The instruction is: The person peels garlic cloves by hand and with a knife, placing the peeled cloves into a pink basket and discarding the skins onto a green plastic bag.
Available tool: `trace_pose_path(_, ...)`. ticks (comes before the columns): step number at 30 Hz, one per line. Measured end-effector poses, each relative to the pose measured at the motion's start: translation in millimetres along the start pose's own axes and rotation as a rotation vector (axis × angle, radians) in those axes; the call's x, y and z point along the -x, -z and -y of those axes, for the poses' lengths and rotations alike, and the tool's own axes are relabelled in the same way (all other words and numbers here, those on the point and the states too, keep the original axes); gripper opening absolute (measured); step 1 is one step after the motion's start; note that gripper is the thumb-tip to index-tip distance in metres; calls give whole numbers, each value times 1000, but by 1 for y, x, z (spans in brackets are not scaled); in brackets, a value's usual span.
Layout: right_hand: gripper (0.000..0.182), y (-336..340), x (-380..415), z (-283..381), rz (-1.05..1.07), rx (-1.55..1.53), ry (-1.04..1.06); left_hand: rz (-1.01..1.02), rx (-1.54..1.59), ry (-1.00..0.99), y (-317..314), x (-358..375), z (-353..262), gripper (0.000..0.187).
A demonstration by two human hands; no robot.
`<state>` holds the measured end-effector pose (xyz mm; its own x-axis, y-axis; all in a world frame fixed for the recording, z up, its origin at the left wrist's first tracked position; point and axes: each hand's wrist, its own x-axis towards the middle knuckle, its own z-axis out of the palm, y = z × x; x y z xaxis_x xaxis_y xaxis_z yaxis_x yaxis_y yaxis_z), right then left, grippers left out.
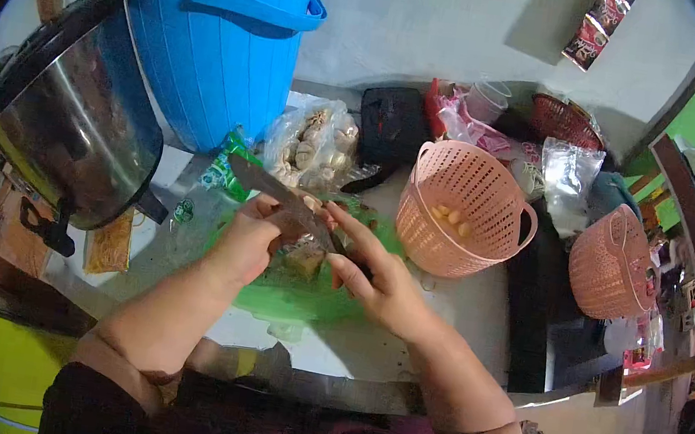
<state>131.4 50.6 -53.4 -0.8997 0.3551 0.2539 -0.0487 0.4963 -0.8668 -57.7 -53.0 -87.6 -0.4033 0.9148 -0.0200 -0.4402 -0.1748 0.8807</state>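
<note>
A broad dark knife (pixel 269 182) slants between my two hands, over a green plastic bag (pixel 301 300) on the table. The fingers of my left hand (pixel 250 238) are closed round the lower side of the blade, and what else they hold is too small to name. My right hand (pixel 378 281) is at the knife's lower right end, its fingers curled against it. Just beyond the hands, a clear bag of garlic (pixel 313 147) lies on the table. To the right stands a pink basket (pixel 457 253) with several pale peeled cloves (pixel 452 220) at its bottom.
A large blue bucket (pixel 219 60) and a dark metal pot (pixel 85 112) stand at the left. Behind the garlic is a black pouch (pixel 393 125). A second pink basket (pixel 614 263) and a silver packet (pixel 570 180) are at the right. A green packet (pixel 233 165) lies near the bucket.
</note>
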Motion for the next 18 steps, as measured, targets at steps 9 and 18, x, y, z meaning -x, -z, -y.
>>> trace_pose_path(9,52,3,-1,3,5,183,38,70,137,42,2,-2,1,15)
trace_pose_path(18,52,4,0,7,42,50,9,230,233,82,0,0,-1,24)
